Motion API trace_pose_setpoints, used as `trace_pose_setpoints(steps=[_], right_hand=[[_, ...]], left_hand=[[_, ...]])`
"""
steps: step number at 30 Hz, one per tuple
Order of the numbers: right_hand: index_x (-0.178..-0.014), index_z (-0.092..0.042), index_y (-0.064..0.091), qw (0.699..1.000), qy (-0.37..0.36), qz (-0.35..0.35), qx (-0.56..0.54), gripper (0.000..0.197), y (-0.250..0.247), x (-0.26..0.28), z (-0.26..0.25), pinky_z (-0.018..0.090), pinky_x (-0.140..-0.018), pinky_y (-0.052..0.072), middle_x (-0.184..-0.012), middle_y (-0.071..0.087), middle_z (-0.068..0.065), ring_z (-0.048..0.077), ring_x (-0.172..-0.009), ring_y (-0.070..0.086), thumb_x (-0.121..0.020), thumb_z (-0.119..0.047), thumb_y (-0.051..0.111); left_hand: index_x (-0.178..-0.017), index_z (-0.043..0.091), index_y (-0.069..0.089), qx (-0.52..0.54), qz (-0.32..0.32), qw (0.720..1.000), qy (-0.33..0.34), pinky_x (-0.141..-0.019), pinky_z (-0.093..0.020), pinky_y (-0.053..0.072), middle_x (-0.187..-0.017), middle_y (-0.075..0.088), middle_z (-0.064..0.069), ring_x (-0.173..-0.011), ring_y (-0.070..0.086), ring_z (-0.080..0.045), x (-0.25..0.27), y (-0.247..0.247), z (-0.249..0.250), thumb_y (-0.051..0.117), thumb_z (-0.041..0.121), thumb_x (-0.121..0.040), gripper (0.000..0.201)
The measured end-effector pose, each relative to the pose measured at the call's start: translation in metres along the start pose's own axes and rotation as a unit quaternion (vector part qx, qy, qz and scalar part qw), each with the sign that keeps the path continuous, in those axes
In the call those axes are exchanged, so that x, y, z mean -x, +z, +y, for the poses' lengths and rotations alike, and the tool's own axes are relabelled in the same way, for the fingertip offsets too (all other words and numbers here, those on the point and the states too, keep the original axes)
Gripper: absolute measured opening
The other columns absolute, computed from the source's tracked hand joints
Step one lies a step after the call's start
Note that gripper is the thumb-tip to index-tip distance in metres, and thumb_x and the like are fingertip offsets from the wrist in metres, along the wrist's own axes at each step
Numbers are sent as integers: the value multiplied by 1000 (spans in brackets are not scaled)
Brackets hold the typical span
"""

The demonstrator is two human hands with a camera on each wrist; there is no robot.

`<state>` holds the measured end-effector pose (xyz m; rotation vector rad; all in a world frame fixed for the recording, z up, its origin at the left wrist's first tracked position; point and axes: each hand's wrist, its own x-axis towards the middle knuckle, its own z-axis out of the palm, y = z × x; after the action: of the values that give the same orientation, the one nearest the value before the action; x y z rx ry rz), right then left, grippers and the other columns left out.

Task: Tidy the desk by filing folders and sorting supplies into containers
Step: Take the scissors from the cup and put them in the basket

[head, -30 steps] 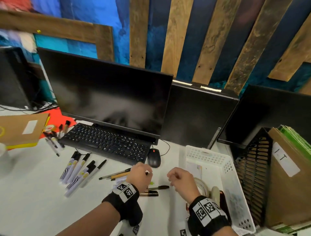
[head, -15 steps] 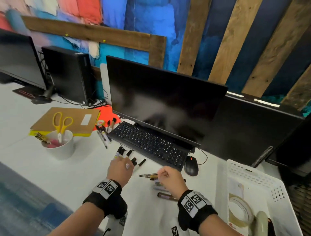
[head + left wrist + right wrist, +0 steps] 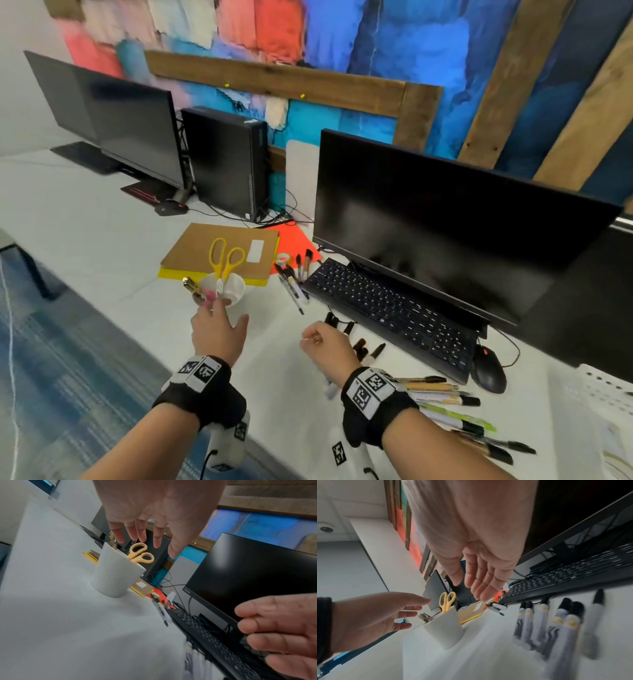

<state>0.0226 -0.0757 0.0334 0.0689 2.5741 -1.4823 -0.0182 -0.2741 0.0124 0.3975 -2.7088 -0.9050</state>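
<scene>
No text, brand or number could be read: the white label on the brown folder in the middle of the head view looked blank, and the print on the markers at lower right of the right wrist view was blurred.
</scene>
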Motion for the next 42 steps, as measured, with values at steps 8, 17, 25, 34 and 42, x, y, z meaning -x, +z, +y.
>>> trace_pose_setpoints(steps=[8,17,25,34,42], right_hand=[[-106,-13,58,1000,3,1,5,19,59,-54,-41,18,-73,39,-94,55,-2,13,-86,52,-89,-19,56],[-130,-14,46,998,1,-21,57,41,85,-110,-78,26,-96,38,-134,50,4,22,-120,50,-90,-19,55],[-132,-15,41,998,-27,29,43,58,93,-163,-104,34,-107,37,-137,46,4,22,-130,43,-80,-12,64],[-120,-16,51,986,68,-50,-140,35,85,-192,-100,34,-77,50,-107,53,6,22,-101,54,-87,-10,62],[-79,-18,60,960,83,-53,-262,10,81,-178,-91,23,-58,50,-72,52,1,10,-69,53,-88,-15,62]], left_hand=[[-137,-3,34,71,24,996,-54,-102,-49,32,-136,40,-27,-127,36,-41,-53,-26,-43,72,19,-78,74],[-140,5,35,81,-90,992,-20,-102,-39,36,-143,34,-16,-130,40,-32,-98,-25,-48,54,10,-89,54],[-133,14,47,108,-107,987,-45,-92,-34,42,-122,61,-12,-113,56,-30,-117,-26,-50,56,8,-84,50],[-118,14,58,57,-207,976,27,-77,-26,41,-106,68,-9,-101,61,-27,-126,-20,-48,60,22,-88,32],[-110,10,58,72,-210,973,60,-72,-25,37,-101,68,-10,-97,62,-29,-133,-14,-37,57,22,-90,24]])
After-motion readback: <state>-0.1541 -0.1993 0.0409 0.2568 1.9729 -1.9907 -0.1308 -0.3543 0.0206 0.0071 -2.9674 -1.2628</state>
